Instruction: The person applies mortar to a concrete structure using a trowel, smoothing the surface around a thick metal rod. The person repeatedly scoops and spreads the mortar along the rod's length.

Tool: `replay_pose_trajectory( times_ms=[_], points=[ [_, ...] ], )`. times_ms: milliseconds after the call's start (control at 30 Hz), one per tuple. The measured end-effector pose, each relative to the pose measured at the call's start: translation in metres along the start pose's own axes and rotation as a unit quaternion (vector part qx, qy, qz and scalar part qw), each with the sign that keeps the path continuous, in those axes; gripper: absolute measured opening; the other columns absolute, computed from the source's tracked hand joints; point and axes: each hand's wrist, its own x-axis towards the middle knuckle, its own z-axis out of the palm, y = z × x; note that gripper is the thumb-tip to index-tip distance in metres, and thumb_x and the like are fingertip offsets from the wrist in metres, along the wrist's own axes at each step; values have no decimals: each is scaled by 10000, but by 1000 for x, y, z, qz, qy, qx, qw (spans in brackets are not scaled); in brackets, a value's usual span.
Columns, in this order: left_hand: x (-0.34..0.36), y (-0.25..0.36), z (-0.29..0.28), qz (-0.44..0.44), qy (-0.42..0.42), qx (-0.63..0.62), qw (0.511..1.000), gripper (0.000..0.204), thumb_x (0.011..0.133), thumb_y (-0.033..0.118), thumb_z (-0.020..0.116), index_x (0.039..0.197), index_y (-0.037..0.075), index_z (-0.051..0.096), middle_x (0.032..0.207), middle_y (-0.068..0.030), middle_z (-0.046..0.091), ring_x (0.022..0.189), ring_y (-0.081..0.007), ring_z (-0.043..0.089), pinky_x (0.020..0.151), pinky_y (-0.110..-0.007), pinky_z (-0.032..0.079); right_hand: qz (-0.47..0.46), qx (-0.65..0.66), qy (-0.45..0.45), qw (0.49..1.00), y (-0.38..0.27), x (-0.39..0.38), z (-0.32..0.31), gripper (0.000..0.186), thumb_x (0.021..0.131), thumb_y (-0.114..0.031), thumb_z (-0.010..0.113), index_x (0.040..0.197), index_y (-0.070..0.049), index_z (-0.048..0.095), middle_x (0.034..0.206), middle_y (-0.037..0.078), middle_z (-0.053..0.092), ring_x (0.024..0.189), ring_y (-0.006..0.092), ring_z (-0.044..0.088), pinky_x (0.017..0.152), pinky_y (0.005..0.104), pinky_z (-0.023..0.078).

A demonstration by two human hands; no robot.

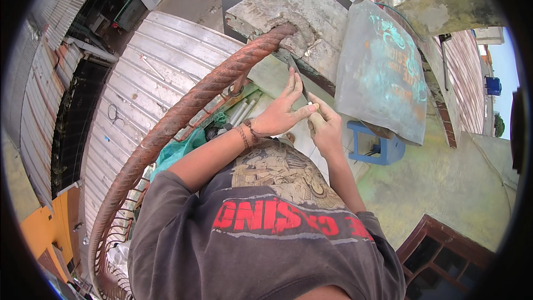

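Held out in front of my chest is what looks like a knife with a dark, narrow blade (293,64), pointing away from me. My right hand (326,129) is closed at its near end; the handle is mostly hidden by the fingers, with a small pale bit showing by the thumb. My left hand (276,115) has its fingers stretched out, lying along the blade's side, and its thumb reaches across to the right hand. A braided bracelet (242,137) circles the left wrist.
A thick twisted rusty railing (189,105) curves along my left, with a corrugated metal roof (141,72) beyond. Ahead stands a worn concrete ledge (311,8). A grey sheet (377,72) hangs beside it, near a blue plastic stool (383,151). Green netting (179,151) lies by the railing.
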Motion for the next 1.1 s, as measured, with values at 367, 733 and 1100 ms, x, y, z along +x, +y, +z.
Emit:
replay_pose_trajectory(
  times_ms=[367, 733, 1100],
  points=[
    [4, -19, -4, 4, 49, -20, 999, 914, 981, 441, 524, 1500, -105, 8, 1584, -289, -92, 1493, -328, -62, 1202, -406, 103, -36, -21, -5, 999, 13, 19, 14, 430, 916, -62, 530, 1341, -4, 558, 765, -35, 548, 597, 27, 430, 518, 210, 347],
    [2, -22, -26, -9, 11, 12, 1000, 911, 987, 408, 530, 1486, -130, -10, 1578, -307, -80, 1493, -322, -46, 1203, -389, 95, -73, -15, -13, 997, 25, 30, 26, 426, 915, -45, 528, 1335, 24, 553, 770, -46, 535, 613, 29, 413, 514, 213, 336],
    [1, -10, -22, -16, -16, 56, 998, 896, 988, 424, 515, 1488, -126, 15, 1567, -328, -89, 1488, -349, -48, 1197, -397, 120, -37, 23, 5, 999, 25, 14, 21, 419, 912, -77, 533, 1318, 20, 572, 715, -42, 509, 621, 43, 425, 540, 226, 352]
  ],
)
